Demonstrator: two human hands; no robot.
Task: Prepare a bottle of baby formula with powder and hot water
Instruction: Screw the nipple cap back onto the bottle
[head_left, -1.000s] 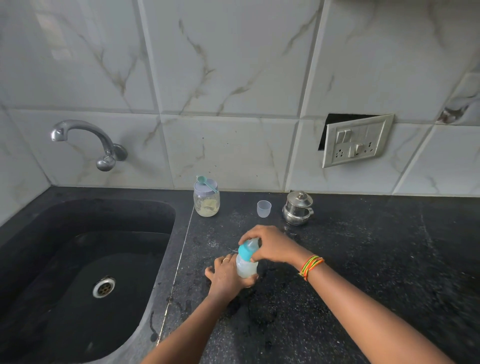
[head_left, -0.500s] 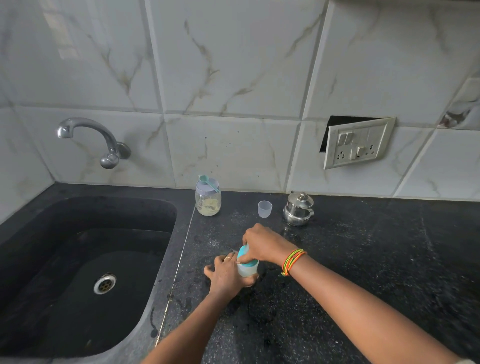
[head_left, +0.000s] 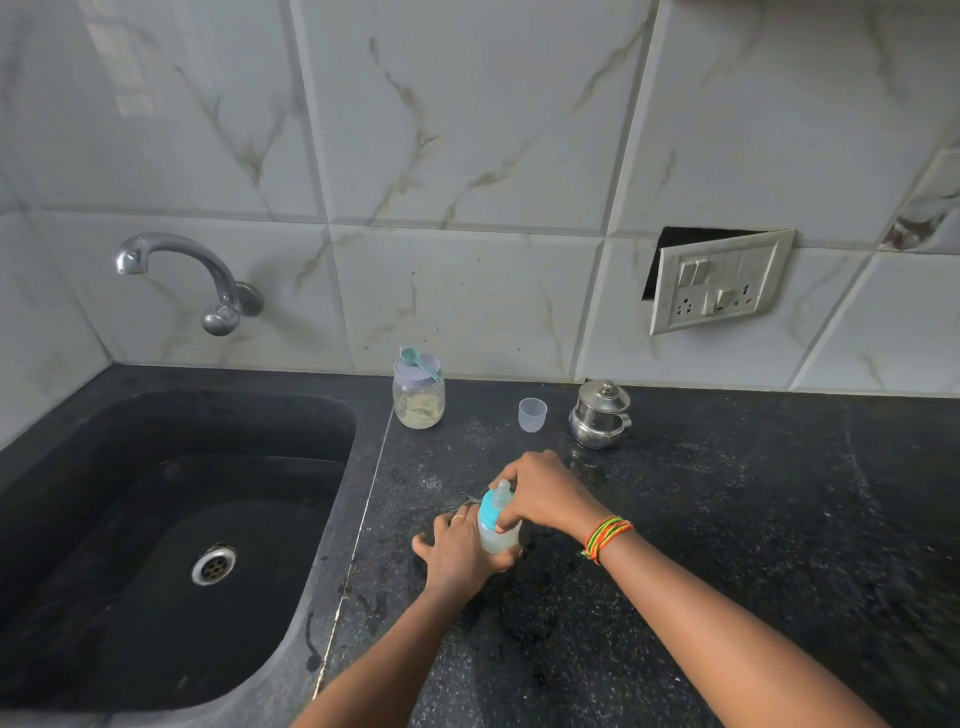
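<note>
Black stone makes up the sink (head_left: 358, 467) at my far left, with a steel drain (head_left: 213, 565) in its floor and a chrome tap (head_left: 192, 275) coming out of the marble-look tiles above it. Just past the sink's edge, near the wall, a glass jar of pale powder (head_left: 418, 402) stands on the bench (head_left: 753, 519), a teal scoop (head_left: 415, 358) lying across its lilac lid. Nearer to me, my left hand (head_left: 457, 551), a ring on one finger, is wrapped round the lower body of the baby bottle (head_left: 497, 540), which is at the middle of the bench with pale cloudy liquid inside. I cannot tell whether its base touches the bench. My right hand (head_left: 545, 493) comes over from the right, its fingers curled round the bottle's teal collar (head_left: 489, 512), with the clear teat (head_left: 503, 488) poking up beside them. Orange and green threads (head_left: 605, 538) circle that wrist. Behind my hands a small clear cup (head_left: 532, 414) stands upright, and just right of it sits a lidded steel pot (head_left: 600, 414). Above that, a white switch plate (head_left: 719, 280) hangs crooked on the wall.
</note>
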